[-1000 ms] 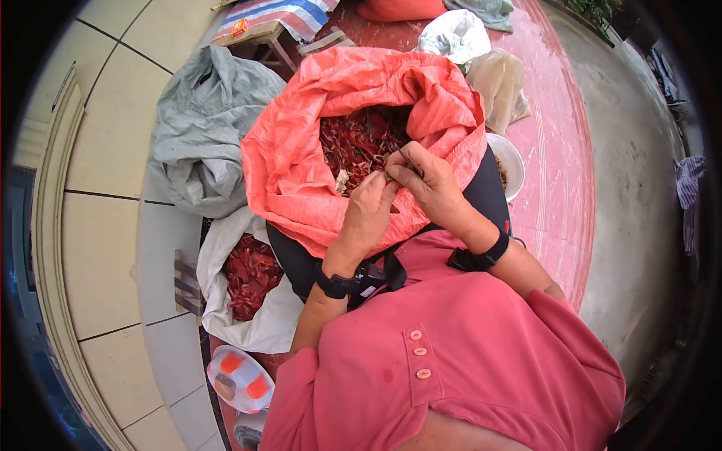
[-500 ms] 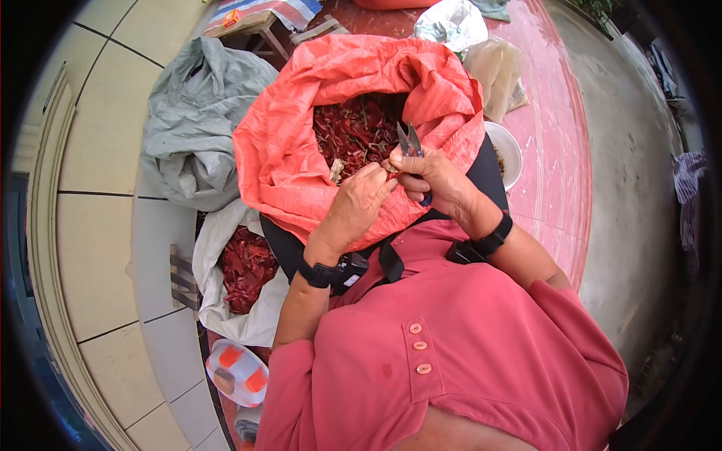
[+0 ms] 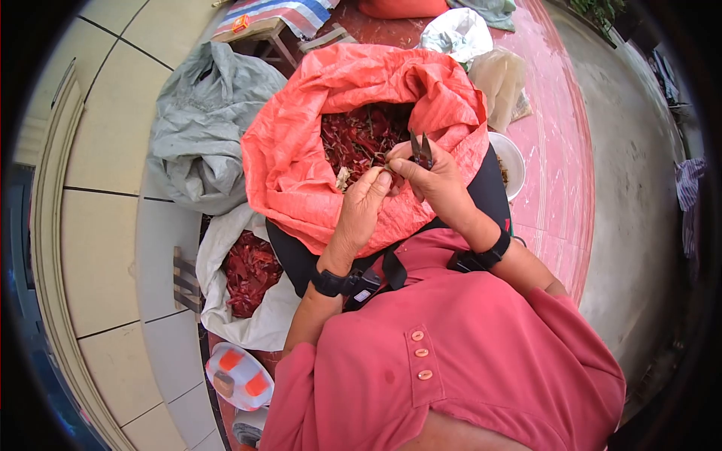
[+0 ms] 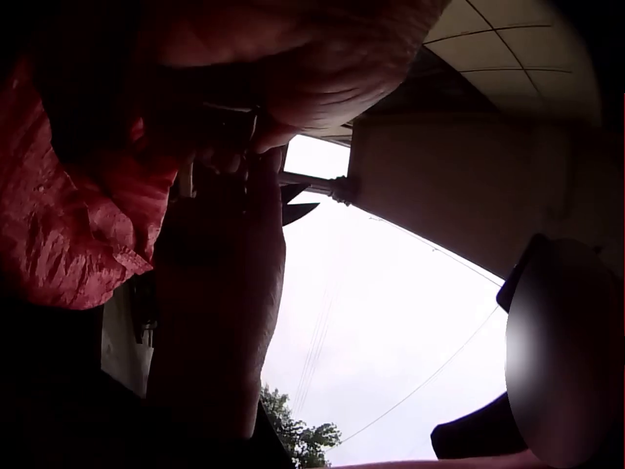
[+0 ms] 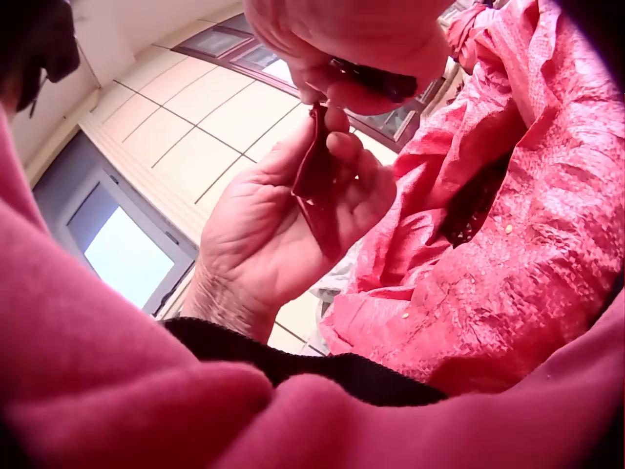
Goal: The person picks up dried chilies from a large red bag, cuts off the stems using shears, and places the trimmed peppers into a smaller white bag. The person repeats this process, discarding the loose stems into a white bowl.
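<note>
In the head view both hands meet over the near side of a large red woven sack (image 3: 282, 161) filled with dried red chillies (image 3: 361, 135). My left hand (image 3: 359, 209) holds a dried red chilli (image 5: 314, 181), which lies along its fingers in the right wrist view. My right hand (image 3: 444, 188) grips a small pair of scissors (image 3: 422, 152), blades pointing away from the body and slightly parted. Its thumb and forefinger come together right at the top end of the chilli. Dark blade tips (image 4: 300, 203) also show in the left wrist view.
A white sack (image 3: 218, 293) of red chilli pieces (image 3: 252, 274) stands at the left, below a grey sack (image 3: 210, 135). Right of the red sack is a white bowl (image 3: 514, 169). A clear plastic container (image 3: 239, 376) lies at lower left, and a low stool (image 3: 256, 37) stands behind.
The scissors blades, hardly seen one second ago, swung up into view and now point away from the body. The fingertips of both hands stay close together over the sack.
</note>
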{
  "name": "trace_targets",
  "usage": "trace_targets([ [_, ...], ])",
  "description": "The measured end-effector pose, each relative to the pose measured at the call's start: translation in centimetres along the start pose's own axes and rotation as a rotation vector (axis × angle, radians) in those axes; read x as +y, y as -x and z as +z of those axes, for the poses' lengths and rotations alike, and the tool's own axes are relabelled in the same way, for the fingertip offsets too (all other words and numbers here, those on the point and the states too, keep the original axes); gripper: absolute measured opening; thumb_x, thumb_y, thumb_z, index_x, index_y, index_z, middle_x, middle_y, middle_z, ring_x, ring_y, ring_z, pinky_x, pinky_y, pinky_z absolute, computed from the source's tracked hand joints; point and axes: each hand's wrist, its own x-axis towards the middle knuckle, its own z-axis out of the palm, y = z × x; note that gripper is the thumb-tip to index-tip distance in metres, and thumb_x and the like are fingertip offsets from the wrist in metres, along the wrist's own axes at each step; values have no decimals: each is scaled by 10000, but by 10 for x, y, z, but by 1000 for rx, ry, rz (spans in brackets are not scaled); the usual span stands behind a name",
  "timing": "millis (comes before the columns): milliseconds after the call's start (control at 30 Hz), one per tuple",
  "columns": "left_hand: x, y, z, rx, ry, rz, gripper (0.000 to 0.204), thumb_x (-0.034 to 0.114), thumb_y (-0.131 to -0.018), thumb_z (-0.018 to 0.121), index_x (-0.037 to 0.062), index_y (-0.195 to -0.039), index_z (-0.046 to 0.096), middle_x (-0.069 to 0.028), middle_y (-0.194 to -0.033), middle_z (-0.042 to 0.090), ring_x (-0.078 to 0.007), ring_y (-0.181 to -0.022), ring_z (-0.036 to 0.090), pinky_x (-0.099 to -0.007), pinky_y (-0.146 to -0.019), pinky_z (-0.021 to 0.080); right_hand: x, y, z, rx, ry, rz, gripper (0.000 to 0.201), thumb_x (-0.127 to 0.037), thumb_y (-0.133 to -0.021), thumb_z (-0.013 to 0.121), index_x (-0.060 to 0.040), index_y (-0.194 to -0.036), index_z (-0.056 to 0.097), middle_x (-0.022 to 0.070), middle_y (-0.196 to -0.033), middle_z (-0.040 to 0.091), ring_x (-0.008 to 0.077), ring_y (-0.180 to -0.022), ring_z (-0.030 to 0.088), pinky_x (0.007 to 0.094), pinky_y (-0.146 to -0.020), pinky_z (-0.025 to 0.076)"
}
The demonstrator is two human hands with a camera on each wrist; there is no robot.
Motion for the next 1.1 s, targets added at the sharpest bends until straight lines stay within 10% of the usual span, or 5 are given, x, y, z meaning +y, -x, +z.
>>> trace_targets([
  [133, 15, 2, -1, -87, 264, -185, 256, 297, -1019, 428, 70, -1016, 545, 60, -700, 377, -27, -592, 346, -183, -524, 304, 9, -6, -4, -5, 731, -621, 121, -49, -854, 651, -43, -906, 541, 57, -856, 587, 201, -688, 639, 305, -575, 511],
  [267, 24, 8, 8, -37, 17, -82, 213, 259, -1017, 429, 70, -1002, 527, 72, -694, 359, -8, -569, 300, -176, -483, 251, 0, 8, -2, -14, 1175, -680, 117, -36, -861, 618, -45, -933, 525, 117, -884, 565, 227, -776, 622, 296, -642, 500],
  [600, 27, 18, -7, -109, -434, 197, 185, 167, -994, 454, 11, -1013, 551, -28, -794, 534, -88, -686, 493, -248, -613, 404, -16, 15, 2, -81, 90, 220, 117, -153, -948, 566, -81, -913, 481, -28, -636, 438, 73, -521, 435, 229, -456, 364],
  [833, 30, 22, -3, -179, -364, 174, 179, 150, -980, 475, 11, -1037, 572, -78, -888, 613, -164, -774, 583, -306, -692, 461, -6, 3, -8, -104, -208, 384, 192, -271, -961, 550, -80, -945, 547, -54, -537, 375, 27, -417, 297, 213, -391, 260],
  [1100, 57, 46, -33, 204, -593, 287, 190, 103, -915, 602, 31, -1090, 613, -48, -954, 628, -126, -863, 585, -263, -812, 455, -34, 8, -59, 481, 318, -364, 53, -105, -919, 619, -75, -961, 607, -35, -757, 590, -4, -478, 374, 165, -413, 272],
])
